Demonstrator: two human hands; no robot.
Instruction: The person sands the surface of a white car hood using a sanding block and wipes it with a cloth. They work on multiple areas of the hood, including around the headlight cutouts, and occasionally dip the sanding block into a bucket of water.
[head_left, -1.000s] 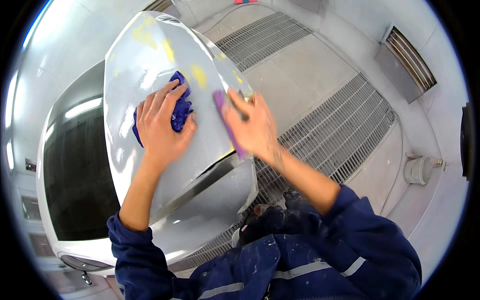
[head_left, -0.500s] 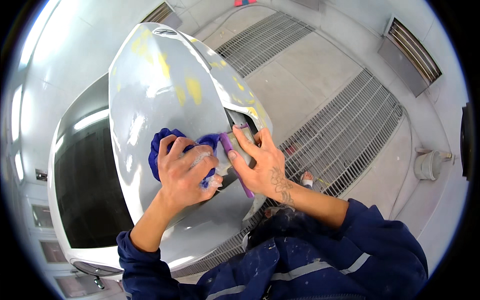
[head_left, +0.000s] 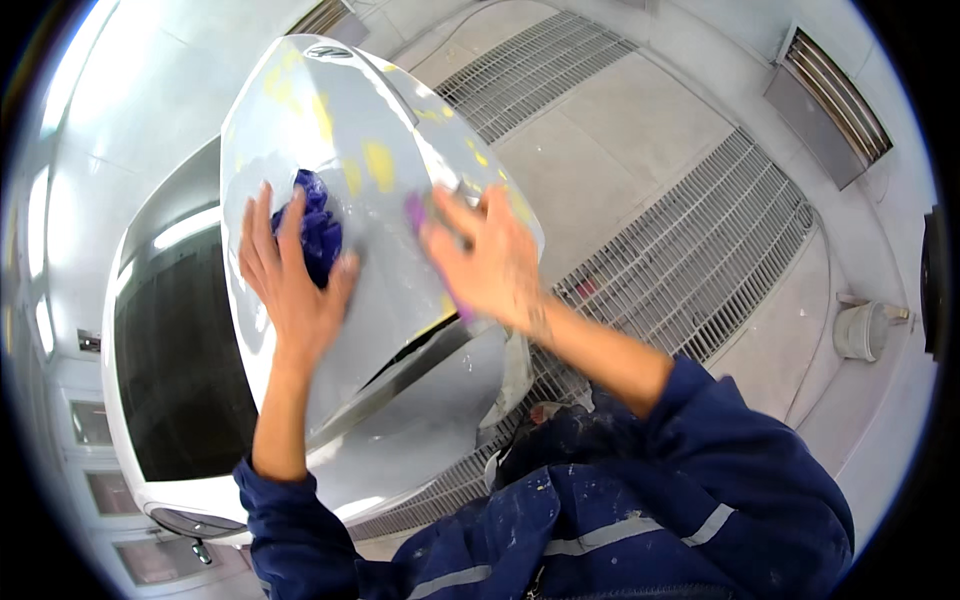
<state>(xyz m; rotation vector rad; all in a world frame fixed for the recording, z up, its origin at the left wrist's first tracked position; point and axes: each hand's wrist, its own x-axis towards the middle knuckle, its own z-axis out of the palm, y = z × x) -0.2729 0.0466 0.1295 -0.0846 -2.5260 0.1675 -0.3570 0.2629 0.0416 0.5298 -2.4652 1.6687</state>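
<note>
A grey car panel [head_left: 385, 260] with yellow patches lies under both my hands. My left hand [head_left: 293, 300] is over the panel's left side, fingers spread. A crumpled dark blue cloth [head_left: 312, 235] shows between its fingers and thumb, touching or just beneath them; the palm's contact is hidden. My right hand [head_left: 485, 255] is at the panel's right edge, smeared by motion. Its fingers are round a purple-edged sanding pad [head_left: 437, 250], mostly covered by the hand. Below the hands, a dark gap [head_left: 415, 350] separates the panel from the bodywork nearest me.
The car's dark rear window [head_left: 180, 350] is at left. Floor gratings [head_left: 690, 250] run along the right side of the car. A grey bucket [head_left: 860, 332] stands by the right wall, under a louvred vent [head_left: 835, 95]. A hose [head_left: 815, 270] trails along the floor.
Both hands have moved apart and farther up the panel, the left one leftward with the cloth. My left fingers have opened from their grip on the cloth. The sanding pad has moved with my right hand.
</note>
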